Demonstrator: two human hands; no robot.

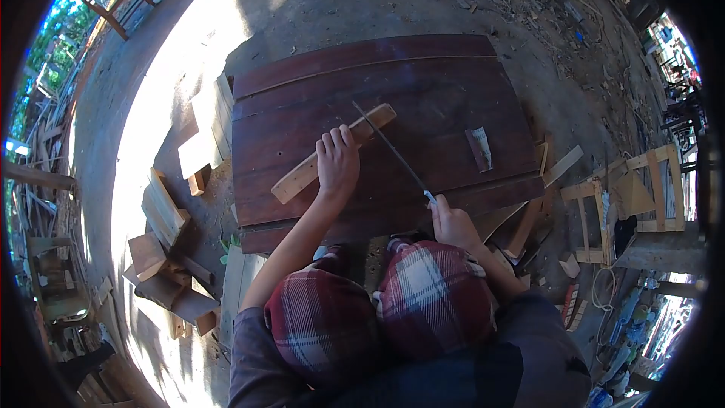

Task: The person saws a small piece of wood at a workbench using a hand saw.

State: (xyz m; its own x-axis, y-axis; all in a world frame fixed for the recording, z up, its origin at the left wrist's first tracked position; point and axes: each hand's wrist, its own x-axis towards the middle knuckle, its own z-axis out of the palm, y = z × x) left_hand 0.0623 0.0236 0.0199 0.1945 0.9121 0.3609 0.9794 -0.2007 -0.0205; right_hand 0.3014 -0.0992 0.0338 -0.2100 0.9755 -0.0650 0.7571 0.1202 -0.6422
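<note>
A narrow wooden strip [306, 170] lies slantwise on a low dark reddish-brown wooden table [438, 91]. My left hand [337, 160] is closed over the strip near its middle, pressing it against the tabletop. Across the strip's far right end runs a long thin blade [396, 153], which looks like a saw seen nearly edge-on. My right hand [451, 223] is wrapped round its pale handle at the table's near edge. Whether the blade has cut into the wood is too small to tell. To the right on the tabletop rests a small torn-looking pale and dark piece [479, 149].
Wood offcuts and blocks [162, 257] are heaped on the ground to the left. A slatted wooden frame [649, 189] stands at the right, near a coil of cord [602, 291]. My knees, in plaid cloth [434, 287], are close to the table's near edge.
</note>
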